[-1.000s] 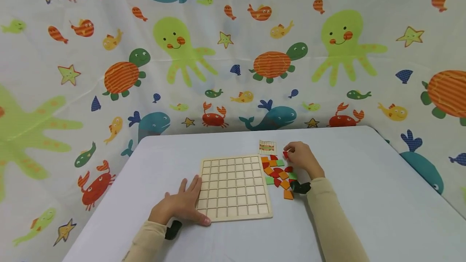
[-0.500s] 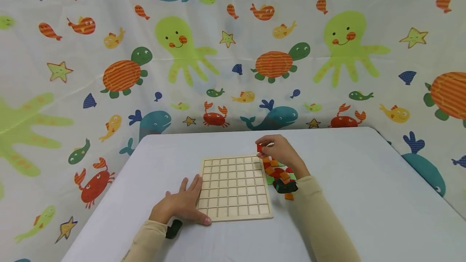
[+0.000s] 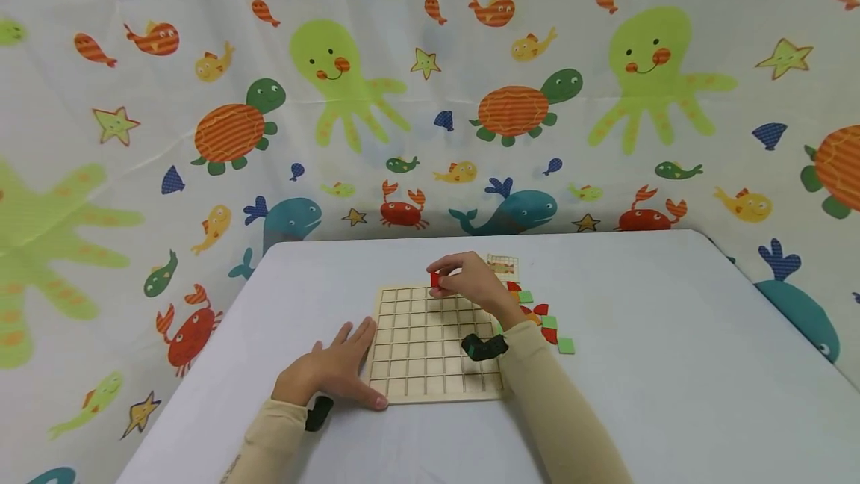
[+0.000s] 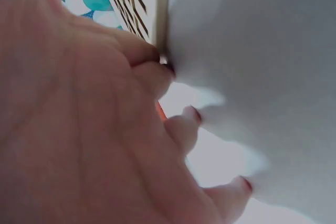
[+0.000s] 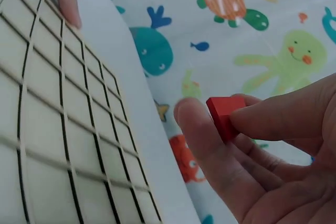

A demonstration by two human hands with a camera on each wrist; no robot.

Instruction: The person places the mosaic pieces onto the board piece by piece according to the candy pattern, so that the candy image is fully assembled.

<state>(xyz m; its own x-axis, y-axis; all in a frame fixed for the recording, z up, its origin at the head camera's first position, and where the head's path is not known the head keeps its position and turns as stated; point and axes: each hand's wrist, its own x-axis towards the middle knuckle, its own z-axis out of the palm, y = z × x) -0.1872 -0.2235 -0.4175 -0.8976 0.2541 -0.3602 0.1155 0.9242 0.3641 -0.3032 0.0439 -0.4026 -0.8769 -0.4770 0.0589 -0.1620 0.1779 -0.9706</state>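
Head view, from the left: a beige sleeve (image 3: 269, 443) runs up to the left grip (image 3: 332, 372), with a dark device (image 3: 319, 413) at its wrist. This grip holds nothing in its fingers; they are spread and extended, touching the left side of a gridded wooden board (image 3: 416, 364), with the thumb at the near corner. Right of that grip the board stretches across to beneath the right grip (image 3: 466, 280), which pinches a red piece (image 3: 434, 279) between thumb and fingers. The piece is at the left end of the right grip, near the board's far edge and, in the right wrist view, raised apart from it. Below this grip, its wrist device (image 3: 484, 347) and forearm block part of the board's right side and some loose pieces. Just right of the grip lies a patterned card (image 3: 502, 268), partly hidden. Right of and nearer than the grip are red, orange and green loose pieces (image 3: 549, 322), with one green square (image 3: 566, 346) farthest right. The white desk (image 3: 645, 320) continues beyond; a sea-animal cloth (image 3: 376, 170) hangs behind both grips.
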